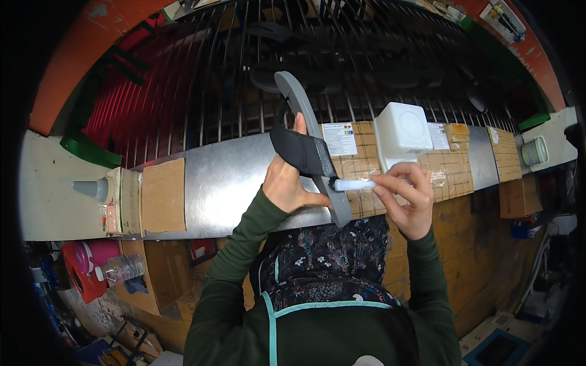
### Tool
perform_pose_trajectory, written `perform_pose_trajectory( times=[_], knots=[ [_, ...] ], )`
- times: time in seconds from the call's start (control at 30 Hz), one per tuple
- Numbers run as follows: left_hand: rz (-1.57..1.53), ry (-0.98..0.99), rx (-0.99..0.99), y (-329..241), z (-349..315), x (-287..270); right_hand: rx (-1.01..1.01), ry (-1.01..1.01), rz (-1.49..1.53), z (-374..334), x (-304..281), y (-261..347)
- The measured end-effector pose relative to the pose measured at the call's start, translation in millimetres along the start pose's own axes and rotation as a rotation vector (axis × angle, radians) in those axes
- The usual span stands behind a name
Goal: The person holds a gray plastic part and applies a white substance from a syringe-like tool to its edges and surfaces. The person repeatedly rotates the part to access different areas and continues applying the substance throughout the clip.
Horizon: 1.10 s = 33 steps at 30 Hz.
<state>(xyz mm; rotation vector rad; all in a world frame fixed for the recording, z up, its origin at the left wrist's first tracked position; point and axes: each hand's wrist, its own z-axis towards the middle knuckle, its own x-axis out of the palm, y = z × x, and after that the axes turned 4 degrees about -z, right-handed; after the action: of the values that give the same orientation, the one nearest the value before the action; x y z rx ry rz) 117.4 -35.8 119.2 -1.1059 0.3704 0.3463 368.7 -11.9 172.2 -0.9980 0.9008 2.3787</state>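
Observation:
My left hand [285, 186] is pushed through the black strap [298, 149] of a grey-soled slide sandal [299, 97]. It grips the sandal on edge, thumb against the sole near one end. Between the fingertips of my right hand [410, 198] is a small brush [355, 185] with a pale handle. Its dark tip touches the sandal where strap and sole meet. Just beyond my right hand stands a boxy white container [403, 129] on the taped cardboard of the ledge.
Beyond the metal ledge [210, 177] runs a conveyor of metal rods [183, 122], with more dark sandals [406, 74] lying on it. A yellowish block [457, 134] sits on the ledge at right. At lower left are a clear bottle [124, 267] and a cardboard box [162, 274].

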Motion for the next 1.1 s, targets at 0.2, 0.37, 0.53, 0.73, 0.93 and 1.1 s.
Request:
perform_pose_trajectory(
  times=[0.2,0.37,0.53,0.73,0.93,1.1],
  knots=[
    [0.018,-0.016,-0.008,3,8,-4,-0.015,0.010,-0.026,4,-2,-2],
    [0.023,-0.038,0.034,2,12,-7,-0.036,-0.002,-0.003,3,-3,-2],
    [0.047,-0.066,0.059,1,15,-9,-0.026,-0.001,0.001,1,-5,-2],
    [0.023,-0.068,0.000,0,18,-11,-0.026,-0.038,0.004,0,-6,-2],
    [-0.013,-0.076,-0.061,-4,22,-14,-0.021,-0.054,0.006,0,-9,-2],
    [-0.122,-0.077,-0.145,-1,25,-14,-0.033,-0.083,-0.013,2,-12,-1]
  ],
)
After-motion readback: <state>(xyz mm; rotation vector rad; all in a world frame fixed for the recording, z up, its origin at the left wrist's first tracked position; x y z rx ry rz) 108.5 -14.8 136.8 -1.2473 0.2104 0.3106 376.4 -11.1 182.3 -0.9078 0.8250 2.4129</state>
